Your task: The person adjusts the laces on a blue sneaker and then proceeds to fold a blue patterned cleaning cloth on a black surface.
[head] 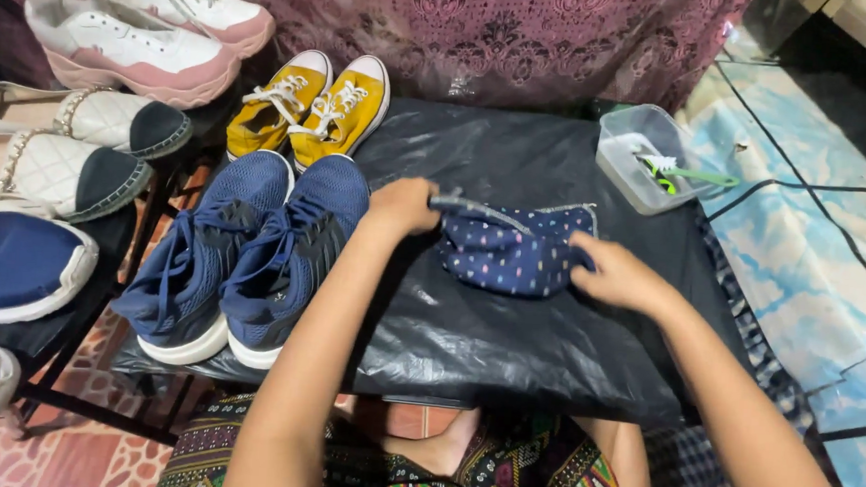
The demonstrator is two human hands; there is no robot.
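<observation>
The dotted blue cloth shoe (513, 250) lies on the black plastic sheet (507, 338) on the table. It looks soft, light and floppy. The left hand (403, 207) pinches its top edge; the right hand (616, 275) grips its side, fingers curled.

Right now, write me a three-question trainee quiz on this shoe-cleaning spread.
1. True or false: both hands touch the dotted navy pouch.
2. Which pair stands directly beside the left hand? A) white and pink sneakers B) blue sneakers C) quilted flats
3. Fill in: the clear tub at the far right corner of the black plastic sheet holds a green ______.

Key
1. True: the left hand grips its zip edge, the right hand holds its right side.
2. B; the yellow sneakers stand just behind them.
3. Brush.
</observation>
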